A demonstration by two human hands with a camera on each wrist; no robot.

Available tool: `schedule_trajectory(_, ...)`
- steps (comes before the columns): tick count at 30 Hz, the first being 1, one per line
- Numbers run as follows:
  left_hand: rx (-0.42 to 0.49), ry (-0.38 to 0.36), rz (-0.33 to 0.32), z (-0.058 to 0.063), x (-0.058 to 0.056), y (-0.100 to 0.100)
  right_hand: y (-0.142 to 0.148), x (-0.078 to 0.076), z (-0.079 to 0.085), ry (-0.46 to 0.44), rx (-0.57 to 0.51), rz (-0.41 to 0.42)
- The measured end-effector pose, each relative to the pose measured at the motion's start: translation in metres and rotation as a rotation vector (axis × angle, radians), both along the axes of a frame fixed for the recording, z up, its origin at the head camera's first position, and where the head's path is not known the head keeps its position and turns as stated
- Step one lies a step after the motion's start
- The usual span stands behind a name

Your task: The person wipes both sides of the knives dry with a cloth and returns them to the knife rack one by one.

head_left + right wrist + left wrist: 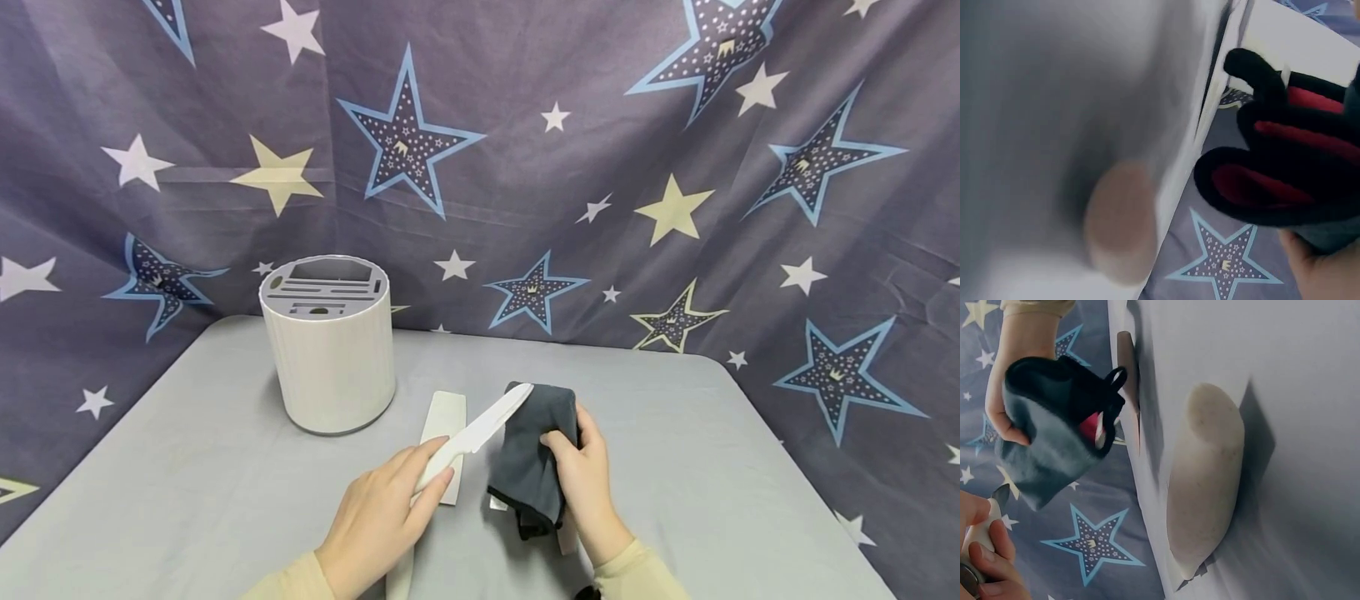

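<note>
Knife point(482, 430) in left grip point(384, 510); cloth point(534, 454) contact unclear

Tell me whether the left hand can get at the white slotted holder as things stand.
Probably yes. The left hand holds the white knife, so it isn't free to grasp, but nothing visible stands between it and the white slotted holder, with its top uncovered.

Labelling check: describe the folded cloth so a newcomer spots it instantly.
On the grey table stands a white cylindrical holder. To its right, nearer the camera, the right hand grips the folded cloth: dark grey, black-edged, unlike the white knife in the left hand.
</note>
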State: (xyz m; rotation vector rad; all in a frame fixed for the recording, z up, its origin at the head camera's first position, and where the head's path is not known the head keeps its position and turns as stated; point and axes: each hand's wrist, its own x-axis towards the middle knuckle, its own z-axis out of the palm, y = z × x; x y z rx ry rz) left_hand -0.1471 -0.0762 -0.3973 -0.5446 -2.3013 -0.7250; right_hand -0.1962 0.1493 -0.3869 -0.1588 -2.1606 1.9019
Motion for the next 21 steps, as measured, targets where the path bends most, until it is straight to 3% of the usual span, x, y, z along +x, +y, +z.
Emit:
schedule_trajectory(4, 0.013, -0.015, 0.002, 0.000, 0.000, 0.001, -0.006, 0.002, 0.003, -0.052, -0.159, 0.024)
schedule_trajectory(9, 0.025, -0.018, 0.004, 0.001, 0.000, 0.002, -0.014, 0.005, 0.004, -0.096, -0.257, 0.080)
schedule_trajectory(16, 0.052, -0.059, -0.022, 0.002, 0.001, 0.004, -0.024, 0.008, 0.007, -0.191, -0.460, 0.237)
schedule_trajectory(21, 0.063, -0.082, -0.030, 0.002, 0.001, 0.006, -0.030, 0.009, 0.012, -0.244, -0.587, 0.295)
